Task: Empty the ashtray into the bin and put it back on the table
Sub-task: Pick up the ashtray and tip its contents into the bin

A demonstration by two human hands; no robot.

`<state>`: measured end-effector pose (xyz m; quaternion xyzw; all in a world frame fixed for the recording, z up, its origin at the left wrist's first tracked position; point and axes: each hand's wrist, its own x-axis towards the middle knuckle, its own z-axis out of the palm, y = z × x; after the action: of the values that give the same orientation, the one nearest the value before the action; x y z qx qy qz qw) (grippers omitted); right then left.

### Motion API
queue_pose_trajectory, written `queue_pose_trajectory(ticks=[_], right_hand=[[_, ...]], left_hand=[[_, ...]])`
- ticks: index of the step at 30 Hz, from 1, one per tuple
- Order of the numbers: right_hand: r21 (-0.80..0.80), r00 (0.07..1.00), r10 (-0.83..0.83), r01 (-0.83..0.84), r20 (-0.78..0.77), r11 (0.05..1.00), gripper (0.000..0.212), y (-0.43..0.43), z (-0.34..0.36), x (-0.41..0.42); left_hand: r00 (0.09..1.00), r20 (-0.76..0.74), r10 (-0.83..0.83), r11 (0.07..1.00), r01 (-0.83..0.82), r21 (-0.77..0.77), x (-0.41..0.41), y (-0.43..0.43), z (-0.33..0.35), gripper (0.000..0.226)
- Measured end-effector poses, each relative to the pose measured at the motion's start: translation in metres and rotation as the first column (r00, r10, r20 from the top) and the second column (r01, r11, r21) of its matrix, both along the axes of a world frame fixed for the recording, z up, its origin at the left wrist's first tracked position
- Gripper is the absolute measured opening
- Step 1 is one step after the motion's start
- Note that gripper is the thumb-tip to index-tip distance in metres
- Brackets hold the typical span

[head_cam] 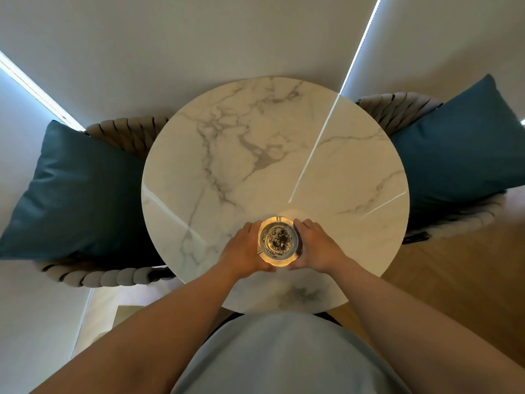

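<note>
The ashtray (279, 242), a round clear-glass dish with a heap of dark ash in its bowl, sits at about six o'clock on the round marble desk (255, 143), near the edge closest to the person. The left hand (244, 248) cups it from nine o'clock and the right hand (318, 245) from three o'clock; the fingers (305, 224) of each curl round the far rim while the thumbs close in on the near side. Both hands look wrapped against the glass, though whether it bears on the desk or is just lifted I cannot tell. A two-handed hold probably suits a heavy, slippery dish loaded with loose ash: it keeps the bowl level so nothing spills on the way to the bin, which is not in view. The emptying seems not yet done, since the ash lies in the bowl. Beyond the desk, a woven chair with a teal cushion (82, 191) stands at nine o'clock and another cushion (454, 149) at two o'clock.
</note>
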<state>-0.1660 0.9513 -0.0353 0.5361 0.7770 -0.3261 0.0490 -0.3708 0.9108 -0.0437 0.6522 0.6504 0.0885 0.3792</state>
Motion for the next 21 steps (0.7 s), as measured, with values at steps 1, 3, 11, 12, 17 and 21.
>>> queue_pose_trajectory(ticks=[1, 3, 11, 12, 17, 21], right_hand=[[0.001, 1.0, 0.005, -0.005, -0.005, 1.0, 0.112, -0.004, 0.0, 0.002], [-0.003, 1.0, 0.013, -0.013, -0.01, 1.0, 0.112, -0.013, 0.0, 0.01], [0.011, 0.993, 0.115, -0.114, -0.007, 0.993, 0.105, -0.05, 0.002, 0.047], [0.013, 0.991, 0.133, -0.133, -0.006, 0.991, 0.106, -0.054, 0.002, 0.049], [0.022, 0.969, 0.248, -0.247, -0.01, 0.969, 0.102, -0.071, 0.005, 0.05], [0.04, 0.94, 0.339, -0.338, -0.022, 0.94, 0.106, -0.082, 0.008, 0.041]], left_hand=[[1.0, 0.007, 0.005, 1.0, -0.005, 0.001, 0.002, -0.005, -0.001, 0.108], [1.0, 0.015, 0.018, 1.0, -0.018, -0.004, 0.009, -0.015, -0.002, 0.108], [0.993, 0.039, 0.116, 0.993, -0.115, -0.011, 0.053, -0.073, -0.002, 0.11], [0.99, 0.038, 0.136, 0.991, -0.136, -0.002, 0.057, -0.082, -0.002, 0.11], [0.97, 0.05, 0.238, 0.97, -0.24, 0.034, 0.067, -0.124, -0.003, 0.11], [0.948, -0.01, 0.318, 0.946, -0.316, 0.067, 0.066, -0.153, -0.003, 0.111]])
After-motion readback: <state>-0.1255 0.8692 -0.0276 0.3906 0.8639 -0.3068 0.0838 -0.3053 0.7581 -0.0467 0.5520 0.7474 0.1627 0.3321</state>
